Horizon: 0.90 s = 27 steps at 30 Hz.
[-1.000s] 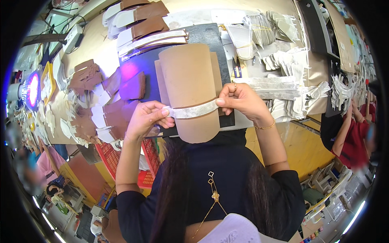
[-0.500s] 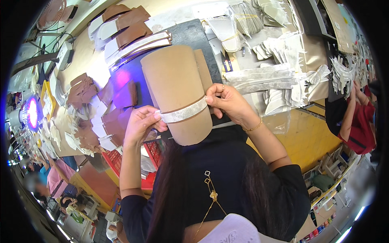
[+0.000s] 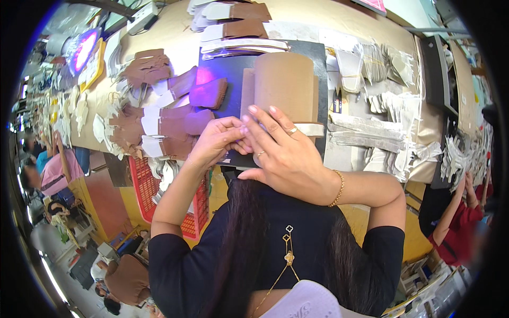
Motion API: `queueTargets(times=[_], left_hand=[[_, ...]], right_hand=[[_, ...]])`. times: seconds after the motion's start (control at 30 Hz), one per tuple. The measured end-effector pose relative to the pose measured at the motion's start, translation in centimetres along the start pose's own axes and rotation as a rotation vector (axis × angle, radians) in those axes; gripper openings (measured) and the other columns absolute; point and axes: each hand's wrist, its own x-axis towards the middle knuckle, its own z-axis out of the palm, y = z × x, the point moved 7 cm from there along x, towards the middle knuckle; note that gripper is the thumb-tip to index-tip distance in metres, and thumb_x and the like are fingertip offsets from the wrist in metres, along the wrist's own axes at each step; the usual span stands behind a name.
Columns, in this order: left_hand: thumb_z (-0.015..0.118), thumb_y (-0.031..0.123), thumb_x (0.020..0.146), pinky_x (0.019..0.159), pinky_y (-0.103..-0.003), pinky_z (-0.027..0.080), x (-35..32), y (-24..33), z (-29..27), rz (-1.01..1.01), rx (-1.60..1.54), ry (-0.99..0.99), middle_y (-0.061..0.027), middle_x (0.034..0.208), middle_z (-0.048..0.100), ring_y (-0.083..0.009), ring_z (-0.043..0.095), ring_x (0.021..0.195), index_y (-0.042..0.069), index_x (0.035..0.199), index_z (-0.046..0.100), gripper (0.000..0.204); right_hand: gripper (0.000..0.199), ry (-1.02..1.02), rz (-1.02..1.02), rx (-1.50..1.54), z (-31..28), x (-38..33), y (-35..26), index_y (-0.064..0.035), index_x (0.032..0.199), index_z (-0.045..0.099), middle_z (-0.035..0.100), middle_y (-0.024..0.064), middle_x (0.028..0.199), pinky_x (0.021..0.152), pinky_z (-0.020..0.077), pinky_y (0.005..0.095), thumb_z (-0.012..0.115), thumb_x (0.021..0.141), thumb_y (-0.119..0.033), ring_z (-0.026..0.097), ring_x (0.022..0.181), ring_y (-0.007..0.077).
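Observation:
A tan curved sheet form (image 3: pixel 283 85), like a wide half-roll, rests on a dark board (image 3: pixel 209 103). Near its lower end, a white strip with a brown edge (image 3: pixel 312 130) crosses it, partly behind my right hand. My right hand (image 3: pixel 283 151) is open, its fingers stretched out over the near part of the form. Beside it on the left, my left hand (image 3: pixel 220 142) is closed in a pinch, its fingertips close to the right fingers. Whatever the left fingers may hold is hidden.
Stacks of brown and white cut pieces (image 3: pixel 151 124) lie left of the board, with more (image 3: pixel 244 29) beyond it. White strips (image 3: pixel 366 130) and bundled pieces (image 3: pixel 371 63) lie on the right. A red crate (image 3: pixel 146 185) stands below the table's left edge. Other people sit further off.
My right hand has left the strip's right end and lies flat over the form, near my left hand. The view has turned, so the form now appears further right and more upright.

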Motion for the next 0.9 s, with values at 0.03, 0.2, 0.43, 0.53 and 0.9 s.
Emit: queueTargets(times=[0.03, 0.2, 0.43, 0.53, 0.9], left_hand=[[0.060, 0.014, 0.089, 0.060, -0.025, 0.055, 0.0, 0.1, 0.0, -0.013, 0.029, -0.001, -0.0116, 0.076, 0.065, -0.0172, 0.066, 0.066, -0.003, 0.094, 0.058, 0.018], [0.061, 0.015, 0.088, 0.059, -0.024, 0.054, 0.8, -0.5, 0.2, -0.076, 0.020, -0.040, -0.0123, 0.076, 0.065, -0.0174, 0.066, 0.066, -0.003, 0.093, 0.059, 0.019], [0.063, 0.017, 0.086, 0.056, -0.024, 0.054, 0.8, -0.6, -0.1, -0.098, 0.040, -0.048, -0.0130, 0.073, 0.065, -0.0179, 0.066, 0.063, -0.004, 0.091, 0.058, 0.022], [0.063, 0.016, 0.086, 0.057, -0.025, 0.054, 0.9, -0.7, -0.5, -0.092, 0.067, -0.018, -0.0129, 0.073, 0.065, -0.0181, 0.065, 0.063, -0.004, 0.091, 0.058, 0.022], [0.060, 0.007, 0.086, 0.061, -0.029, 0.056, 0.4, 7.4, 3.3, 0.135, 0.413, -0.265, -0.0145, 0.077, 0.065, -0.0214, 0.067, 0.068, -0.005, 0.091, 0.059, 0.013]], right_hand=[[0.066, -0.067, 0.023, -0.037, 0.8, -0.1, 0.3, 0.0034, 0.115, 0.057, 0.047, 0.0124, 0.132, 0.108, 0.0249, 0.0438, 0.063, 0.074, -0.047, 0.036, 0.129, 0.0285], [0.065, -0.027, -0.019, 0.048, 0.4, -3.4, 2.4, 0.0042, 0.125, 0.050, 0.043, 0.0176, 0.135, 0.107, 0.0260, 0.0445, 0.066, 0.075, -0.035, 0.036, 0.130, 0.0319], [0.067, 0.430, 0.151, 0.367, 2.5, -7.4, 4.1, 0.0033, 0.136, 0.035, 0.025, 0.0253, 0.145, 0.109, 0.0214, 0.0465, 0.047, 0.091, -0.044, 0.021, 0.135, 0.0409], [0.075, 0.512, 0.325, 0.599, 5.1, -9.0, 5.0, 0.0030, 0.141, 0.022, 0.017, 0.0266, 0.147, 0.109, 0.0214, 0.0415, 0.042, 0.092, -0.050, 0.019, 0.136, 0.0405], [0.043, 0.733, 0.672, 0.238, -1.7, -15.4, 10.3, -0.0036, 0.125, 0.050, 0.041, 0.0166, 0.136, 0.104, 0.0313, 0.0407, 0.060, 0.086, -0.018, 0.038, 0.127, 0.0340]])
